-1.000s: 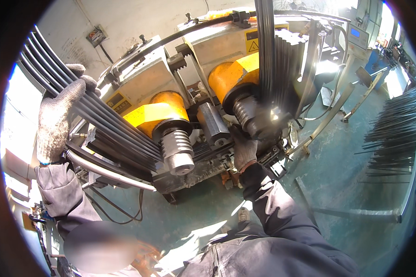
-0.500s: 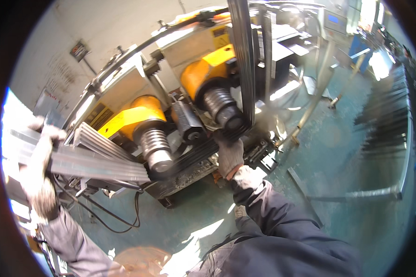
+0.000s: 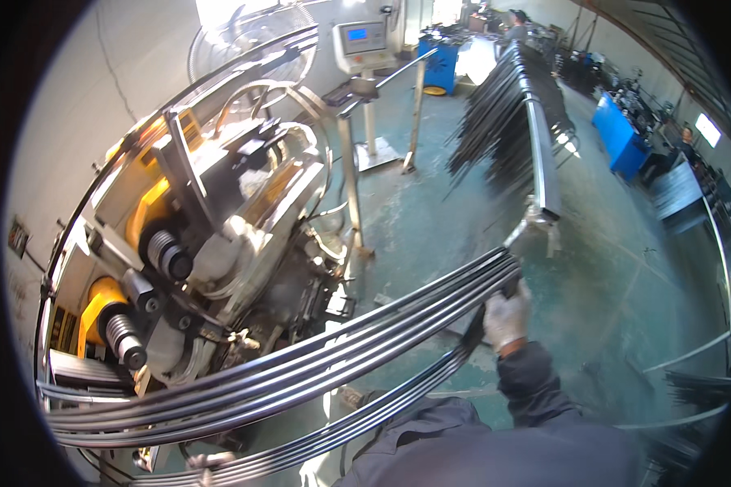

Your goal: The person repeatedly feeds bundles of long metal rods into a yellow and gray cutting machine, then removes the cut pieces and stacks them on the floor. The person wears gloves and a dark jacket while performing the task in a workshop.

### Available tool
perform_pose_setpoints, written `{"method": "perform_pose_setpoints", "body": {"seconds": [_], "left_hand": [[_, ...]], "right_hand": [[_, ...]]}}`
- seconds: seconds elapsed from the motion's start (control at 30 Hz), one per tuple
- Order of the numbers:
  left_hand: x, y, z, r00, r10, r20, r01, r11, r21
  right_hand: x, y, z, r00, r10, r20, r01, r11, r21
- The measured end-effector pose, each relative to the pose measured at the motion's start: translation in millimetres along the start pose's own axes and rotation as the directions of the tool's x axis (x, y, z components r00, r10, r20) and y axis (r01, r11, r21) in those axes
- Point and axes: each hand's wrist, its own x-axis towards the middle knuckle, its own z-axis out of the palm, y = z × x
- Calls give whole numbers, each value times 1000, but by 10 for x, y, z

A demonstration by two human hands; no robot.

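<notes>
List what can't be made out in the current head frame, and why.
All in the head view:
Left hand: grip unclear; blurred, mostly out of sight among the held rods at the lower edge.
Right hand: some fingers hidden by the rods it holds.
Held rods' left ends: lost at the dark lens rim and lower edge.
Screen: too small to read.
Hanging rods: can't be counted; overlapping, partly blurred.

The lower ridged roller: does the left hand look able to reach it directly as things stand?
Probably not directly: the upper run of rods crosses between the left hand and the roller, and the hand itself is at the lower run.
</notes>
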Motion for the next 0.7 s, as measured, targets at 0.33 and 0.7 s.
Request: {"method": "perform_pose_setpoints", "body": {"seconds": [0.33,0.7], "left_hand": [[-1889,-2035,1745,111,-972,209,967,57,-249],[-1639,-1198,3217,531,-845,57,809,486,-331]], "right_hand": [[2945,522,-1576,928,-370,48,262,555,-789],[5645,2014,-868,722,-625,297,531,225,-817]]}}
